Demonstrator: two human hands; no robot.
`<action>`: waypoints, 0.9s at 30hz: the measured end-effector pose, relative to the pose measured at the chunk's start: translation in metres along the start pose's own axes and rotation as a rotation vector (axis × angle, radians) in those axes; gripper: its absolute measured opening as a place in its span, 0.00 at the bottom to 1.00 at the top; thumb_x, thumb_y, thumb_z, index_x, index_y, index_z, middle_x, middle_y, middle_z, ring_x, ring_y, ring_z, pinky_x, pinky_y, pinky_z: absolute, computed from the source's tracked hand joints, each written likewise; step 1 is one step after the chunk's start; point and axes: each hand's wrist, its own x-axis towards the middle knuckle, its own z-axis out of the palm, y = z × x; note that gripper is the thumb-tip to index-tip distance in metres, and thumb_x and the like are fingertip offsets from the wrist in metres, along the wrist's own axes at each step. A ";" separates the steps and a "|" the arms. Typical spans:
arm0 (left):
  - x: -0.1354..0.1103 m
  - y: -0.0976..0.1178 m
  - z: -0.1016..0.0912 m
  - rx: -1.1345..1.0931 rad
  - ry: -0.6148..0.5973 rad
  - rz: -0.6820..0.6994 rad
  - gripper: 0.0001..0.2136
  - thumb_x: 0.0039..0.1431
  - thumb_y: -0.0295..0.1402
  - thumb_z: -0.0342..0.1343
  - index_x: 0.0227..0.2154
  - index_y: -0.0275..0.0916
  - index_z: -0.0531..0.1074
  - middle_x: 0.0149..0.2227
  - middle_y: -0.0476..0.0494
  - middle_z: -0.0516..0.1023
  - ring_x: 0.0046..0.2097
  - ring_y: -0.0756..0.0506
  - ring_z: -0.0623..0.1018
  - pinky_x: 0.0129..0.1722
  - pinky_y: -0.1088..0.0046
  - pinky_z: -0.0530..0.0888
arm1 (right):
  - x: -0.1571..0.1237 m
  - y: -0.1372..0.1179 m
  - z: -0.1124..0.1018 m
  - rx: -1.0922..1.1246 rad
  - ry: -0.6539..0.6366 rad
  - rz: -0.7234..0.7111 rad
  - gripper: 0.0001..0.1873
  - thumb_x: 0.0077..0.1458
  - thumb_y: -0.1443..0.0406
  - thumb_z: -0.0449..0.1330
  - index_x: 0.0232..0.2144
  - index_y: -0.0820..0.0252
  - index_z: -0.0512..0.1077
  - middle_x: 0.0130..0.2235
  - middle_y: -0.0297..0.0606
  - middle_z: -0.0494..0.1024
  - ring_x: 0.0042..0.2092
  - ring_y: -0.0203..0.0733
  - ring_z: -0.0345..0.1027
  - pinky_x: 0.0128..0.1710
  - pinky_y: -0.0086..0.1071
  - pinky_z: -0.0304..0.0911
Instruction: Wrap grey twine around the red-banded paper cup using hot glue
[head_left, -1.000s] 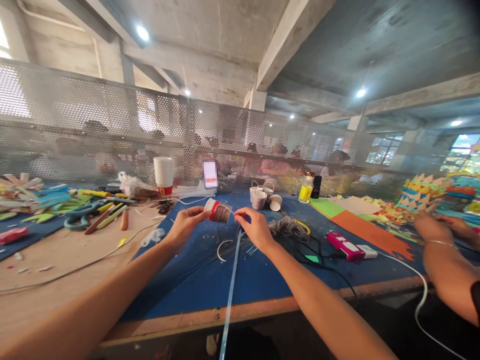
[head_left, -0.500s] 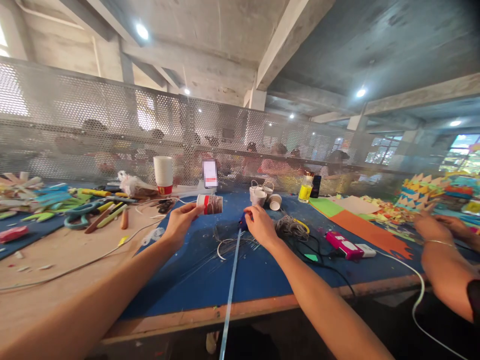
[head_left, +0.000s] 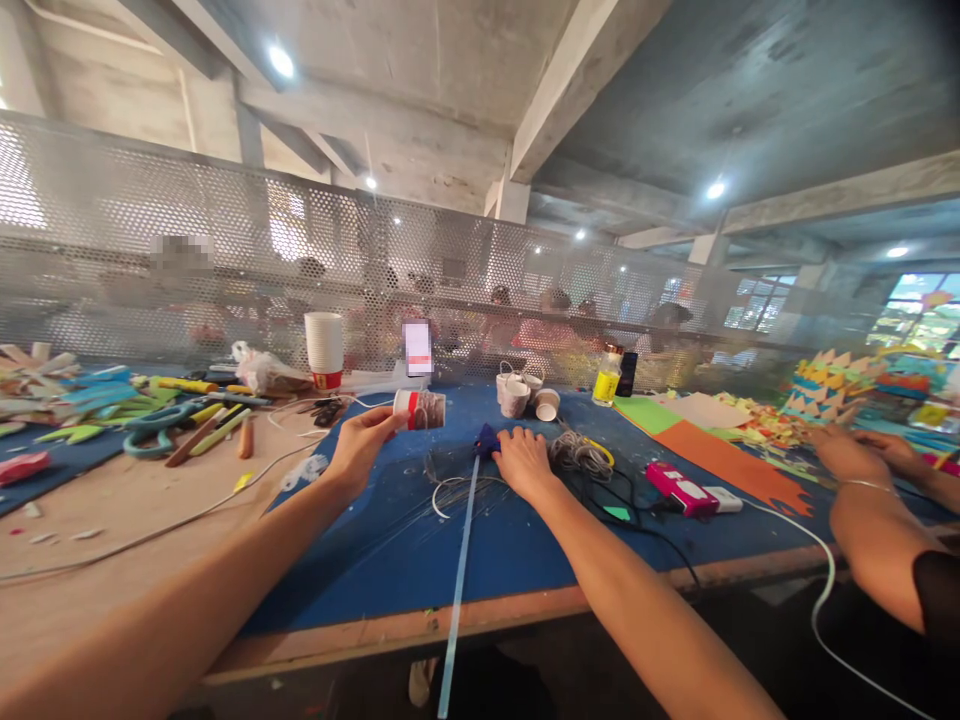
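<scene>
My left hand (head_left: 362,447) holds a small paper cup (head_left: 420,409) on its side above the blue mat (head_left: 495,540); the cup has a red band and brown twine wound round it. My right hand (head_left: 523,461) rests palm down on the mat with its fingers stretched forward, next to a small blue object (head_left: 487,440) at the far end of a long pale strip (head_left: 457,580). A bundle of grey twine (head_left: 577,453) lies just right of that hand.
A stack of white cups (head_left: 325,348) and loose small cups (head_left: 525,396) stand at the back. Scissors (head_left: 154,421), sticks and paper shapes lie at left. A yellow bottle (head_left: 606,382), a pink tool (head_left: 681,488) and cables sit right. Another person's hands (head_left: 862,460) work at far right.
My right hand left the cup's twine, dropped to the mat and flattened beside the blue object. My left hand turned the cup sideways and keeps holding it.
</scene>
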 end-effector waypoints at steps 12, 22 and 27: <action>0.003 -0.003 -0.004 -0.055 0.013 -0.039 0.20 0.39 0.45 0.68 0.32 0.35 0.78 0.22 0.50 0.75 0.24 0.50 0.72 0.25 0.75 0.67 | 0.011 -0.001 0.001 0.310 0.112 0.102 0.19 0.64 0.62 0.50 0.53 0.65 0.63 0.49 0.51 0.69 0.45 0.49 0.71 0.43 0.37 0.65; 0.000 0.002 -0.001 -0.022 0.002 -0.046 0.18 0.39 0.43 0.68 0.31 0.36 0.78 0.22 0.50 0.75 0.22 0.51 0.70 0.23 0.76 0.63 | 0.021 0.000 -0.006 0.912 0.325 0.130 0.17 0.58 0.59 0.56 0.45 0.64 0.70 0.43 0.47 0.75 0.39 0.44 0.73 0.39 0.35 0.70; -0.006 0.007 0.002 0.014 -0.044 -0.014 0.15 0.40 0.42 0.69 0.27 0.35 0.78 0.20 0.53 0.73 0.22 0.52 0.67 0.22 0.78 0.61 | 0.011 -0.015 -0.021 1.183 0.244 0.051 0.20 0.58 0.53 0.55 0.47 0.59 0.70 0.45 0.42 0.77 0.31 0.37 0.74 0.25 0.27 0.71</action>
